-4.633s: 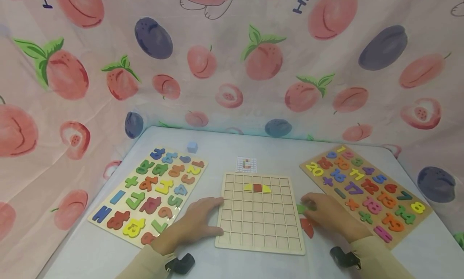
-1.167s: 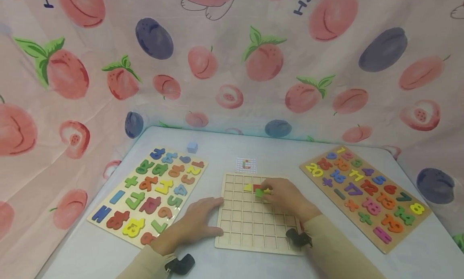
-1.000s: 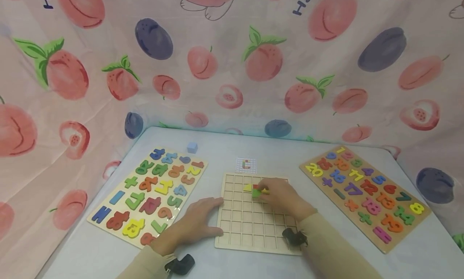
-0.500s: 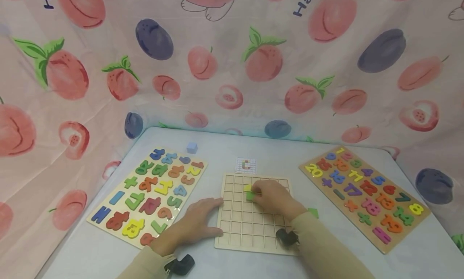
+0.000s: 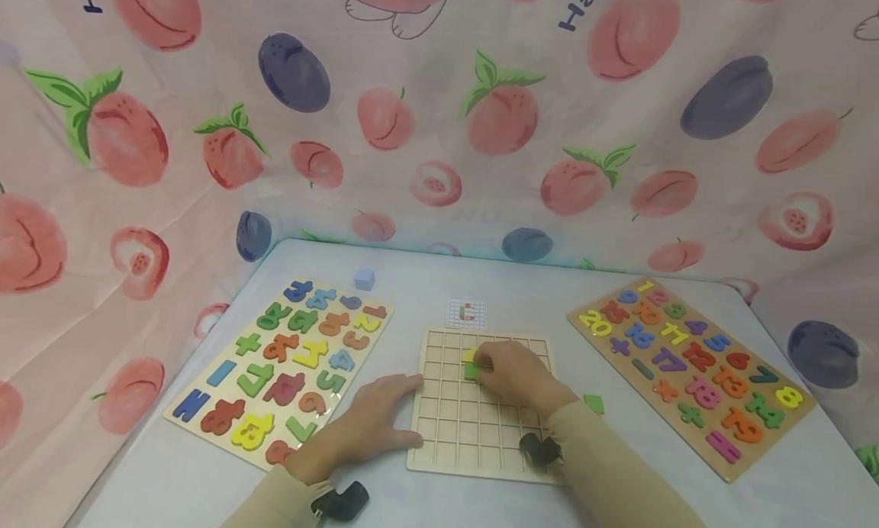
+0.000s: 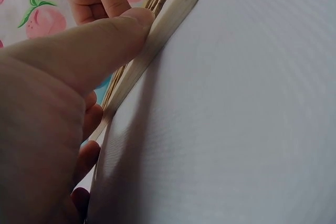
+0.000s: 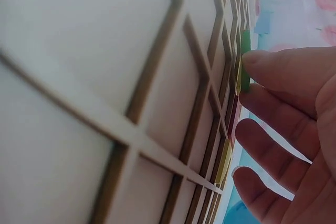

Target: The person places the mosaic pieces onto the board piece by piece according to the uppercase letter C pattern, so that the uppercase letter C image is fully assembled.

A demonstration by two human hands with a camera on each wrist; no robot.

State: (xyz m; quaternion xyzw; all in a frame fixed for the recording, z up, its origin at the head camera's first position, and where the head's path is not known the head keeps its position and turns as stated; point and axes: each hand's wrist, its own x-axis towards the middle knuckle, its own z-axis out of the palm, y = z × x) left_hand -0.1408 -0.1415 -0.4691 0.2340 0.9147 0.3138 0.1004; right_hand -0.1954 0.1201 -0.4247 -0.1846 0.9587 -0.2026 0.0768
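A wooden grid board [image 5: 446, 436] lies in the middle of the table. My right hand [image 5: 515, 371] pinches a green square tile [image 5: 471, 371] over the board's upper part, just below a yellow piece [image 5: 468, 355]. In the right wrist view the green tile [image 7: 245, 61] stands on edge between thumb and index finger. A red square [image 7: 233, 116] and another yellow piece [image 7: 224, 160] sit in the grid there; the hand covers both in the head view. My left hand [image 5: 374, 417] rests at the board's left edge, its thumb [image 6: 139, 17] touching the rim.
A small pattern card [image 5: 467, 313] lies behind the board. Boards with coloured numbers stand left [image 5: 226, 413] and right [image 5: 693, 375]. Another green tile [image 5: 594, 404] lies on the table right of the grid board. A pale blue cube [image 5: 365, 279] sits at the back left.
My right hand picked up a green tile from beside the board and brought it over the grid. It then shifted left, from below the red square to below the left yellow piece. The left hand stayed put.
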